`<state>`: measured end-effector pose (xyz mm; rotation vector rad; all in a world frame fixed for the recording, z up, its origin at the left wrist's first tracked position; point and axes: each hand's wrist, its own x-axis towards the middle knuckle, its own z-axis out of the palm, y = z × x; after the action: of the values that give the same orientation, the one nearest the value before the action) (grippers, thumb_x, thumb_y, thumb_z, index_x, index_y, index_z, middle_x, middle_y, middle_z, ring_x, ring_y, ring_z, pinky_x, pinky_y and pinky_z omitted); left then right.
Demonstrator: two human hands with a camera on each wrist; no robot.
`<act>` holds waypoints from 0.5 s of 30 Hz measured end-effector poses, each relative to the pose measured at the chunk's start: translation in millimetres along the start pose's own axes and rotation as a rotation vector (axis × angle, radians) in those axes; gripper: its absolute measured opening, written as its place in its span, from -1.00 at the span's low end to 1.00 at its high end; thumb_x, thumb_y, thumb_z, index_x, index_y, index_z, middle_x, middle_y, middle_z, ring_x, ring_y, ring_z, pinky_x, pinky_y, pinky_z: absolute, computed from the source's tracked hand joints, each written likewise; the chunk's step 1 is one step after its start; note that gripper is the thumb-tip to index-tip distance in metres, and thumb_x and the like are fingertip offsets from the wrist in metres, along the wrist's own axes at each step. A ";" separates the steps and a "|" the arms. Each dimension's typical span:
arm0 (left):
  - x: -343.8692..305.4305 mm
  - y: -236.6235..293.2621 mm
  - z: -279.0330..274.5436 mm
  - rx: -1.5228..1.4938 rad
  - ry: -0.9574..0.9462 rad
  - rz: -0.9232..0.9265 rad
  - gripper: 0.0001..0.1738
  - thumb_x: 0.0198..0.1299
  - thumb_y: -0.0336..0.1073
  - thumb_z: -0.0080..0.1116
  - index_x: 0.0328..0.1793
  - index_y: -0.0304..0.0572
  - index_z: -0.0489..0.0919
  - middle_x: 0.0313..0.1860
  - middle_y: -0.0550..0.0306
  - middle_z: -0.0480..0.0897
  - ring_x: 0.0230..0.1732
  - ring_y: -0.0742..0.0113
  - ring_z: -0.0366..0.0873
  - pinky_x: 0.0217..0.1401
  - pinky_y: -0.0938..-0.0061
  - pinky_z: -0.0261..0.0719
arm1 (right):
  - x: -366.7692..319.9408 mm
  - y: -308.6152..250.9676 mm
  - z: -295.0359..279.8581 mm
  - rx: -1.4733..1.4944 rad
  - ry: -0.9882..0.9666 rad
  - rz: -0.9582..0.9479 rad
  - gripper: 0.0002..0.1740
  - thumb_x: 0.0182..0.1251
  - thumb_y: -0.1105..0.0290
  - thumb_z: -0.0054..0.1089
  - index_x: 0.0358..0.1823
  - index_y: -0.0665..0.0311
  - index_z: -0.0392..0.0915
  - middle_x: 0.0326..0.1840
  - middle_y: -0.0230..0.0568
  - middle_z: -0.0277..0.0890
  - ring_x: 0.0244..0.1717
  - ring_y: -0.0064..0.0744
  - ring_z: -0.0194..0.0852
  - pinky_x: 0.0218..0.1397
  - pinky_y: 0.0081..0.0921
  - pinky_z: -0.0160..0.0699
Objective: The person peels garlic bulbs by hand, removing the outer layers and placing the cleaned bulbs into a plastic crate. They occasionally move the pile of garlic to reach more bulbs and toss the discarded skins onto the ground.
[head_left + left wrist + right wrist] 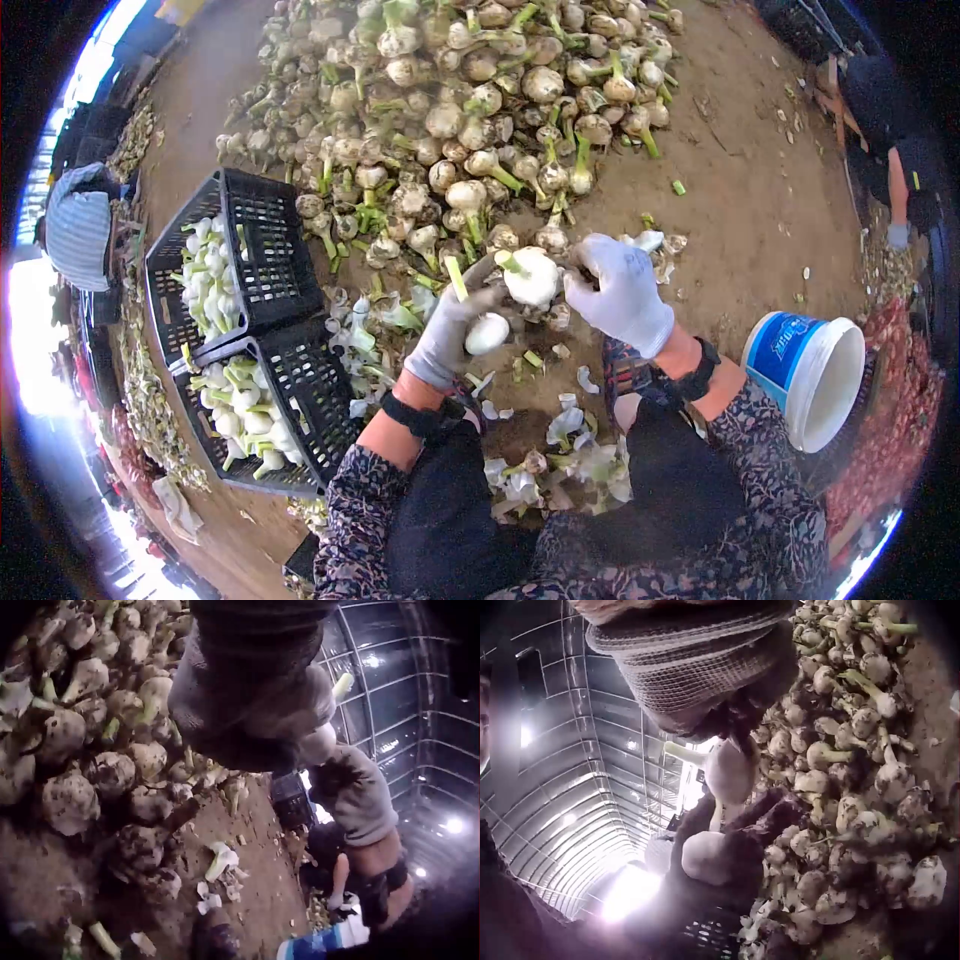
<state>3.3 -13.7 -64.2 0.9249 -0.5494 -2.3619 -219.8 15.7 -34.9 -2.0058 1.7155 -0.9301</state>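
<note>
My gloved left hand (445, 335) grips a white garlic bulb (487, 334) in its palm, a cut green stem rising past the fingers. Its fingertips also reach a second garlic bulb (532, 278), which sits between both hands with its stem pointing up and left. My gloved right hand (625, 298) has curled fingers, their tips pinching at the side of that second bulb. From the right wrist, both show: the upper garlic bulb (731, 772) under the right fingertips, the lower garlic bulb (705, 856) in the left hand.
A large pile of dirty garlic (445, 120) lies ahead. Two black crates (265, 255) of cleaned garlic stand at the left. A white-and-blue bucket (825, 385) lies tipped at the right. Peeled skins (570, 425) litter the ground between my legs. Another person (80, 225) is at the far left.
</note>
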 end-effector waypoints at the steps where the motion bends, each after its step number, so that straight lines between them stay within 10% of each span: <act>1: -4.4 -2.4 1.8 0.106 -0.006 0.021 -0.29 0.26 -0.28 0.17 0.49 -0.20 0.17 0.03 0.13 0.60 -0.22 0.48 0.62 -0.29 0.55 0.63 | 0.0 -5.0 1.0 -0.041 -0.021 -0.024 -0.84 -0.01 0.39 0.26 -0.47 0.28 0.47 -0.47 -0.11 0.42 -0.44 -0.01 0.46 -0.42 -0.20 0.42; 7: 0.7 -17.4 19.6 0.199 0.210 0.171 -0.41 0.40 -0.10 0.04 0.45 -0.25 0.30 0.00 0.20 0.59 -0.06 0.48 0.53 0.05 0.57 0.51 | -14.6 -26.1 24.3 -0.089 -0.085 -0.127 -0.83 0.01 0.36 0.26 -0.50 0.21 0.42 -0.48 -0.18 0.38 -0.47 -0.07 0.47 -0.43 -0.19 0.46; 10: -2.9 -16.3 15.0 0.460 0.161 0.237 -0.41 0.43 -0.12 -0.01 0.49 -0.20 0.24 -0.13 0.27 0.59 -0.22 0.54 0.57 -0.18 0.65 0.57 | -11.1 -3.8 26.3 -0.119 -0.036 -0.080 -0.82 0.04 0.35 0.23 -0.50 0.23 0.41 -0.47 -0.13 0.42 -0.44 -0.04 0.49 -0.40 -0.17 0.46; 15: -4.1 -26.9 8.6 0.201 -0.033 0.082 -0.26 0.33 -0.18 0.06 0.55 -0.28 0.07 0.21 0.00 0.52 0.07 0.34 0.56 0.10 0.49 0.55 | -7.7 44.9 29.0 -0.250 -0.047 0.089 -0.78 0.13 0.24 0.18 -0.40 0.26 0.47 -0.35 -0.03 0.49 -0.31 0.06 0.51 -0.27 -0.12 0.48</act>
<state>-9.3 11.0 -70.9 0.9326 -0.8346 -2.2816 -234.1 9.2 -86.5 -2.0633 1.9591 -0.6623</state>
